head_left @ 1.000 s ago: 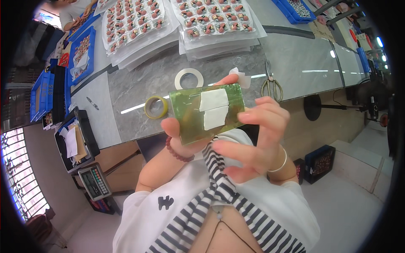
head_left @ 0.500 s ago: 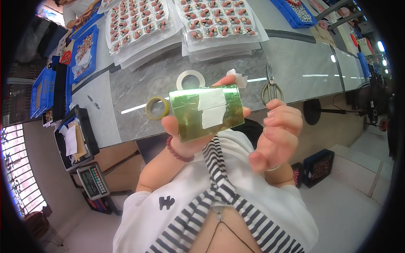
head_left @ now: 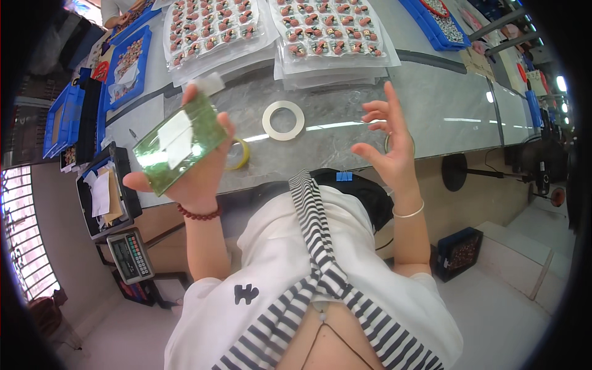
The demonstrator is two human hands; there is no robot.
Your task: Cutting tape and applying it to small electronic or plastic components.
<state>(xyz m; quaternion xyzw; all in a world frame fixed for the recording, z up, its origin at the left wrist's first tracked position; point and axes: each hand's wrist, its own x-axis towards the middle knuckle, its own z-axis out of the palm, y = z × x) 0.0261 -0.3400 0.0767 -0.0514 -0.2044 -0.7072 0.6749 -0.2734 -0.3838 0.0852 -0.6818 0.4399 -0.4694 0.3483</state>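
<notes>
My left hand point(head_left: 206, 179) is closed round a flat green shiny rectangular piece point(head_left: 208, 123), held tilted above the table's left part. White patches point(head_left: 176, 137) lie across its face. A whitish scrap point(head_left: 211, 83) sticks out by the fingertips at its far edge; how it is attached I cannot tell. My right hand point(head_left: 398, 151) is raised with fingers apart and nothing in it. Behind that hand, scissors show only as a bit of handle point(head_left: 387, 143). A white tape roll point(head_left: 283, 102) lies flat between the hands. A yellow-green tape roll point(head_left: 245, 154) is partly hidden behind my left hand.
Stacked clear trays of small reddish-brown pieces point(head_left: 213, 28) point(head_left: 333, 28) stand at the far side. Blue bins point(head_left: 145, 46) point(head_left: 441, 40) flank them. A black box of papers point(head_left: 129, 197) and a scale point(head_left: 131, 254) sit at left. Another person's hand point(head_left: 114, 22) is far left.
My left hand has carried the green piece left and turned it. My right hand has swung up over the table, its fingers spreading from a curl, and now covers most of the scissors.
</notes>
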